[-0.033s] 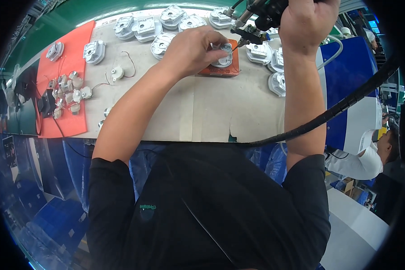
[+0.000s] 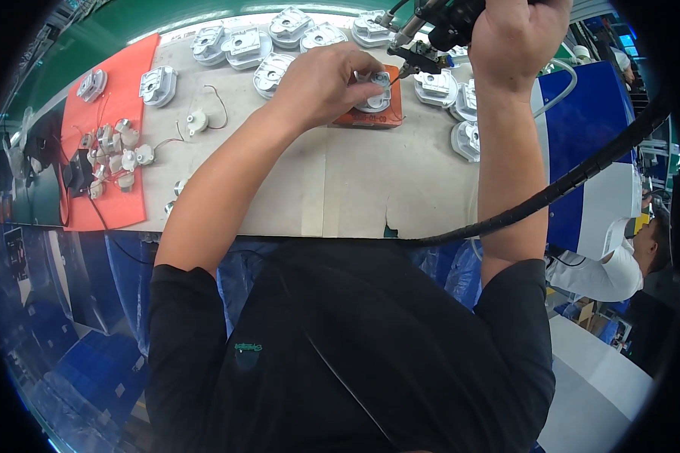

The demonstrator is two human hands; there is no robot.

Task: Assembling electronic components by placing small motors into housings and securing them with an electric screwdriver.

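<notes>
My left hand (image 2: 321, 84) grips a small white plastic housing (image 2: 378, 98) with thumb and fingers. The housing lies on an orange block (image 2: 389, 117) on the table; part of it is hidden under my fingers. My right hand (image 2: 515, 45) is closed around a black power screwdriver (image 2: 449, 29) at the upper right. The tool tilts down to the left, and its thin tip reaches the right side of the housing. Whether the tip touches it, I cannot tell.
Several white housings (image 2: 246, 48) stand along the far side, others (image 2: 435, 87) right of the block. A motor with wires (image 2: 197, 122) lies left; a pile of motors (image 2: 115, 155) rests on a red mat (image 2: 132, 204). A black hose (image 2: 559, 189) crosses my right forearm. A person (image 2: 608, 272) is at right.
</notes>
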